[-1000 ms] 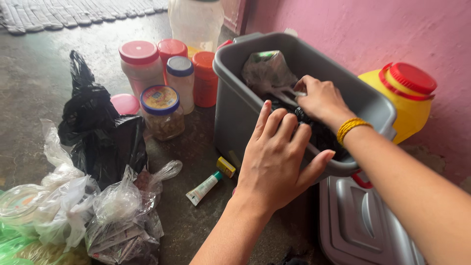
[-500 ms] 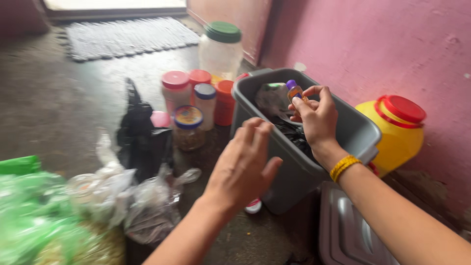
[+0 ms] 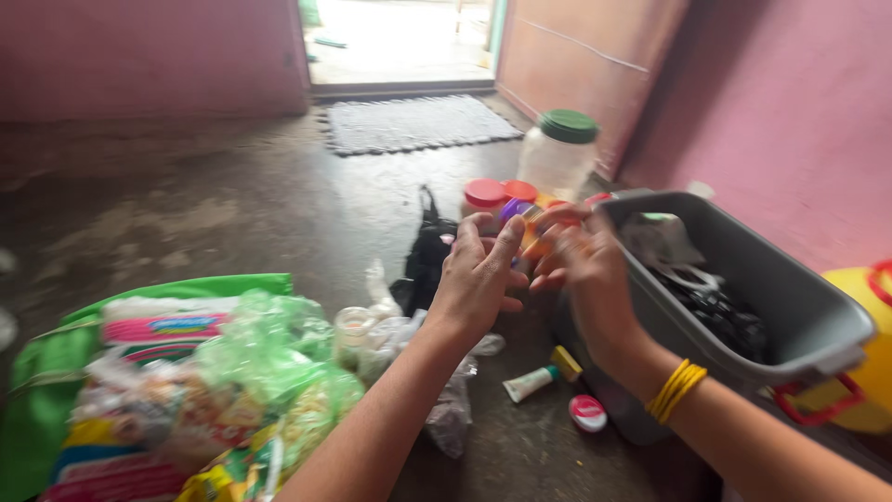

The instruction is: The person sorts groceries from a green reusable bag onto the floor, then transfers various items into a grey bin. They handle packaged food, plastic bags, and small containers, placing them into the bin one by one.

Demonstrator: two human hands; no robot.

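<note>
A small orange bottle (image 3: 526, 223) with a purple cap sits between my two hands, above the floor and left of the grey bin (image 3: 818, 325). My right hand (image 3: 587, 270), with yellow bangles at the wrist, grips the bottle from the right. My left hand (image 3: 478, 274) meets it from the left, fingertips at the cap. The picture is motion-blurred, so the exact grip is hard to make out. Black and clear plastic bags lie in the bin.
Red-lidded jars (image 3: 485, 193) and a big green-lidded jar (image 3: 562, 149) stand behind a black bag (image 3: 426, 251). A tube (image 3: 528, 383), a small yellow box (image 3: 565, 363) and a round red tin (image 3: 587, 412) lie below my hands. Green bag of packets (image 3: 177, 372) at left, mat (image 3: 418, 123) by the doorway.
My right hand lifted the bottle out of the bin and carried it left. My left hand left the bin's rim and came up to the bottle. The view swung up and left.
</note>
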